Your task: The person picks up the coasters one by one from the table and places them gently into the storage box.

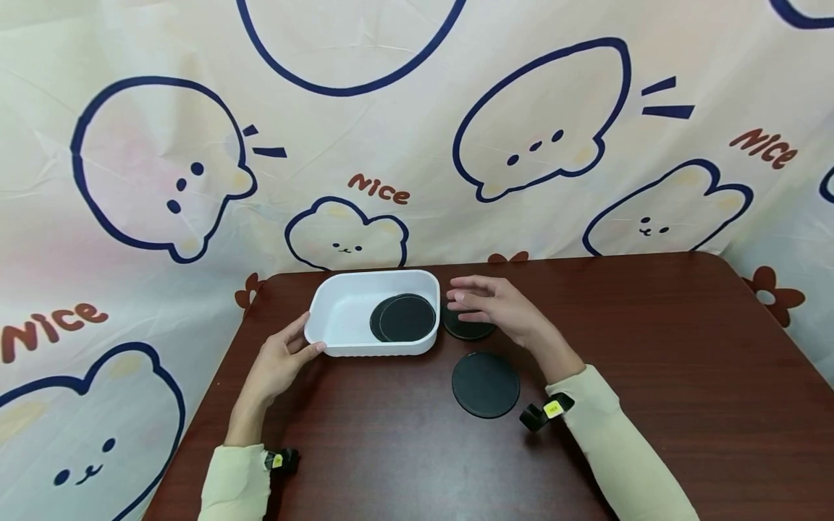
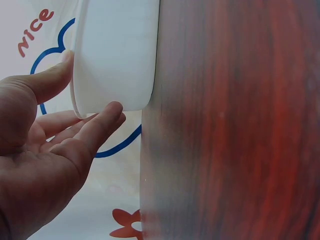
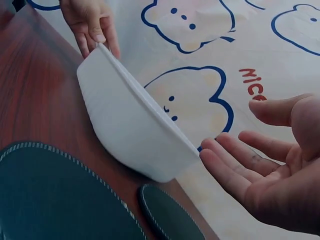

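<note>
A white rectangular tray (image 1: 345, 318) stands on the table. My left hand (image 1: 278, 362) grips its left end, thumb at the near corner and fingers along the outer side. Inside the tray's right half lie two overlapping round black coasters (image 1: 407, 318). My right hand (image 1: 498, 307) hovers just right of the tray, fingers extended and holding nothing. Partly hidden below it, a third coaster (image 1: 470, 331) lies beside the tray. Nearer to me is another dark coaster (image 1: 485, 385) flat on the table. In the right wrist view, this coaster (image 3: 60, 195) shows a stitched edge.
The dark reddish-brown wooden table (image 1: 651, 325) reaches well to the right of the tray. Behind it hangs a pale cloth (image 1: 417, 145) printed with blue-outlined cartoon figures. The tray sits close to the table's back edge.
</note>
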Demonstrator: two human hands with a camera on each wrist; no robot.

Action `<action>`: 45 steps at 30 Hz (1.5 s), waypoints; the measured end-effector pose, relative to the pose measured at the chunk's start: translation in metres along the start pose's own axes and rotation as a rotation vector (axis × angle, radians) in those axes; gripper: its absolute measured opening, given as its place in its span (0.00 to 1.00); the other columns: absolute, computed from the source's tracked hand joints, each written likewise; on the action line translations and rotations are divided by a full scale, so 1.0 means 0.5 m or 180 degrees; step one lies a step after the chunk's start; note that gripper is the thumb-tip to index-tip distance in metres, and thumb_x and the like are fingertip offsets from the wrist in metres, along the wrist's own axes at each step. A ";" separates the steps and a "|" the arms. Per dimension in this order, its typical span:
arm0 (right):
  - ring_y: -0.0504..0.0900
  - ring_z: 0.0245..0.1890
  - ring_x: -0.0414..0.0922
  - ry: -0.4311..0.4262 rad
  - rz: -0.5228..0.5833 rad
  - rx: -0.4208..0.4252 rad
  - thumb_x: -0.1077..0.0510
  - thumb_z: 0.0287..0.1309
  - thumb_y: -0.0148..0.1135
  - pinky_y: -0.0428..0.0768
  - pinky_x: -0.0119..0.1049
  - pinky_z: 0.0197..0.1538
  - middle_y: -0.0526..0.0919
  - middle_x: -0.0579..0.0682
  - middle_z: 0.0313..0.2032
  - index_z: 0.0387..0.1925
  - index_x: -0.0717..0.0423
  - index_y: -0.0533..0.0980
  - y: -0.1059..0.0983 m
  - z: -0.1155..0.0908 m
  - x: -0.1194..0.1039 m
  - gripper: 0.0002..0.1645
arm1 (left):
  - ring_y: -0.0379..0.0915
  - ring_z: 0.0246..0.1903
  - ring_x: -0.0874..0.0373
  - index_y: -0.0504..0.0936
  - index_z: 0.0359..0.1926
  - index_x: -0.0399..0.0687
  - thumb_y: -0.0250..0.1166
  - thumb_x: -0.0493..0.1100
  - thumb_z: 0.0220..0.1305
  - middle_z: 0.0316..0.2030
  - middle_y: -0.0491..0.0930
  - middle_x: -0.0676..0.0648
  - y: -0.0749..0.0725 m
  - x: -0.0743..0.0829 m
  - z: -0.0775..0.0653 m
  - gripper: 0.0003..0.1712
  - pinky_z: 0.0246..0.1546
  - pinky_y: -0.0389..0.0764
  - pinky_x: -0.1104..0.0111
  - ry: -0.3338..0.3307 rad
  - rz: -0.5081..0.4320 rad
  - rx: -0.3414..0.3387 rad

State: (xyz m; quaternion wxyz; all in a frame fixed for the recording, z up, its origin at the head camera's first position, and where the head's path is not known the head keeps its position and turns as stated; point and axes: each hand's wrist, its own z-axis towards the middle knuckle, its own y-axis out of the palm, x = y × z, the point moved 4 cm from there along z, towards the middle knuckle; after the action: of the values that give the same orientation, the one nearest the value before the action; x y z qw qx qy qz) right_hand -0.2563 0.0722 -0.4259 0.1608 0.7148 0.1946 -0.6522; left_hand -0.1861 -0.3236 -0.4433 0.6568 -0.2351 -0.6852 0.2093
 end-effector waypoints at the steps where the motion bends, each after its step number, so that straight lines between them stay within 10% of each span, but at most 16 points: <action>1: 0.84 0.67 0.57 0.0005 0.0024 -0.0023 0.54 0.78 0.63 0.85 0.46 0.65 0.80 0.63 0.70 0.77 0.59 0.69 -0.005 -0.003 0.003 0.32 | 0.69 0.74 0.36 0.54 0.86 0.43 0.70 0.41 0.75 0.82 0.58 0.31 0.000 0.001 0.000 0.47 0.65 0.76 0.51 -0.0001 -0.0001 -0.0001; 19: 0.80 0.72 0.59 0.0142 -0.0074 -0.0095 0.54 0.80 0.60 0.80 0.45 0.70 0.75 0.67 0.73 0.79 0.64 0.65 -0.080 -0.066 0.045 0.35 | 0.70 0.74 0.35 0.54 0.86 0.43 0.70 0.41 0.75 0.81 0.59 0.30 0.000 0.001 -0.001 0.48 0.65 0.77 0.51 0.0030 0.0006 0.0007; 30: 0.63 0.82 0.62 -0.0035 -0.1361 -0.0093 0.46 0.80 0.60 0.64 0.66 0.80 0.69 0.60 0.79 0.82 0.58 0.64 -0.096 -0.117 0.064 0.39 | 0.69 0.74 0.35 0.55 0.86 0.43 0.70 0.41 0.75 0.81 0.59 0.31 0.001 0.007 -0.003 0.48 0.65 0.77 0.50 0.0012 -0.0011 0.0008; 45: 0.59 0.83 0.65 -0.0159 -0.2036 -0.0132 0.42 0.77 0.63 0.63 0.70 0.79 0.62 0.62 0.82 0.84 0.57 0.59 -0.103 -0.178 0.074 0.46 | 0.68 0.75 0.35 0.54 0.86 0.43 0.69 0.41 0.76 0.82 0.58 0.31 0.000 0.000 0.000 0.47 0.65 0.76 0.51 -0.0003 0.0050 0.0004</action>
State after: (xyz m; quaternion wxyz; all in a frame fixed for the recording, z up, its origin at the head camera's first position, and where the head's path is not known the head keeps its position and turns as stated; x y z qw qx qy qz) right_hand -0.2014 0.1627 -0.4528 -0.0331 0.5977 0.4187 -0.6829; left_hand -0.1863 -0.3235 -0.4431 0.6550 -0.2399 -0.6835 0.2150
